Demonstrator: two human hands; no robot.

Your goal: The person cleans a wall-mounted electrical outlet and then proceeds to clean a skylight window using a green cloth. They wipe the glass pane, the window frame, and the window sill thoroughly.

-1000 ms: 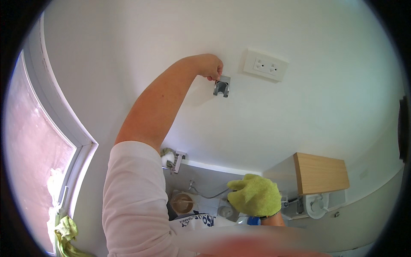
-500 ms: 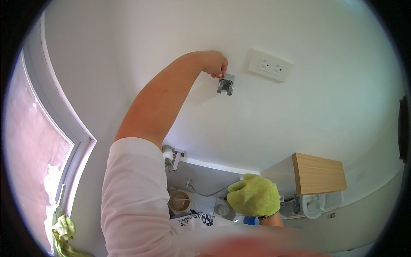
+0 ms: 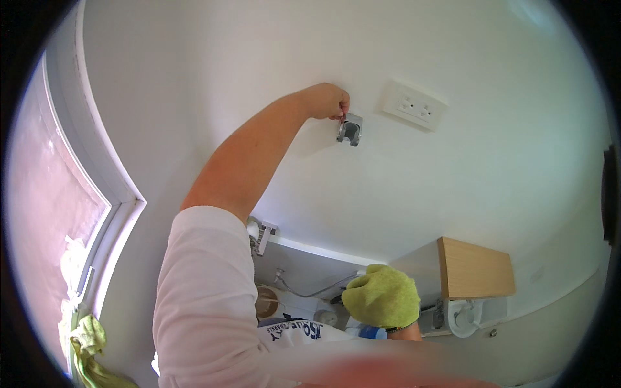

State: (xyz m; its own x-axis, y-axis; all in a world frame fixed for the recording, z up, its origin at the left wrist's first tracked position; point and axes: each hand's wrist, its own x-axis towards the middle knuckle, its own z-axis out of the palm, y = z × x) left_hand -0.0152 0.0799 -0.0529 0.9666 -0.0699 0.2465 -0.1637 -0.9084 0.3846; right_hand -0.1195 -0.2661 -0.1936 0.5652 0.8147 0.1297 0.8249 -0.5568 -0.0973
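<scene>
My left arm is stretched up to the white wall. At its end my left hand point(image 3: 330, 101) is closed, with the fingertips pinched at the upper left corner of a chrome shower head holder point(image 3: 350, 129), whose forked cradle is bare. A yellow-green cleaning cloth point(image 3: 380, 296) covers my right hand at lower right, bunched over the fingers and hiding them. Only the wrist point(image 3: 405, 333) with a dark band shows below the cloth. Next to that wrist is a blue object point(image 3: 373, 333), mostly hidden.
Right of the holder is a white double socket point(image 3: 415, 106). A wood-fronted cabinet point(image 3: 475, 268) juts out above a white basin point(image 3: 464, 318). At left are a window frame point(image 3: 123, 216) and another green cloth point(image 3: 88, 336). Below are a hose point(image 3: 314, 293) and a brown round bowl-like thing point(image 3: 266, 302).
The view has shifted slightly, so the holder and socket appear a little further right and lower. My left hand stays at the holder, and the cloth stays over my right hand.
</scene>
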